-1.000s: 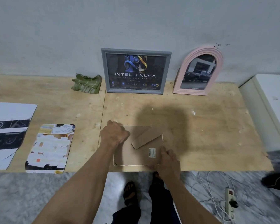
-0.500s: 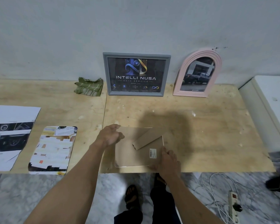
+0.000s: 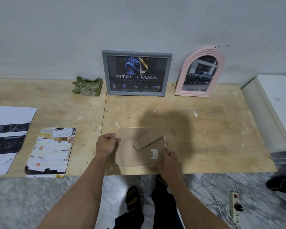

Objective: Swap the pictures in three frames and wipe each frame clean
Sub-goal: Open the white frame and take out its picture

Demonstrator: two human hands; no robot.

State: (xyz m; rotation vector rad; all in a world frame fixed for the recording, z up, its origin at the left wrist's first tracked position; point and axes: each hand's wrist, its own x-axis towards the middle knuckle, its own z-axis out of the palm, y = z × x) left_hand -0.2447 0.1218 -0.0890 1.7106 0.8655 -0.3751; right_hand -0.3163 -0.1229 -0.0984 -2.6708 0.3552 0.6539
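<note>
Item: tan, round-cornered picture frame (image 3: 139,156), face down at the plywood counter (image 3: 205,129) front edge, fibreboard back and folded easel strut uppermost. Left hand (image 3: 106,143) is curled on its left edge, apparently pinching; right hand (image 3: 169,160) is rested on the lower-right corner. Judged light, stiff; glass possibly fragile. Best held by opposite edges.

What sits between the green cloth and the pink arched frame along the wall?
In the head view, the grey frame with the Intelli Nusa picture stands between the green cloth and the pink arched frame, leaning against the wall.
</note>
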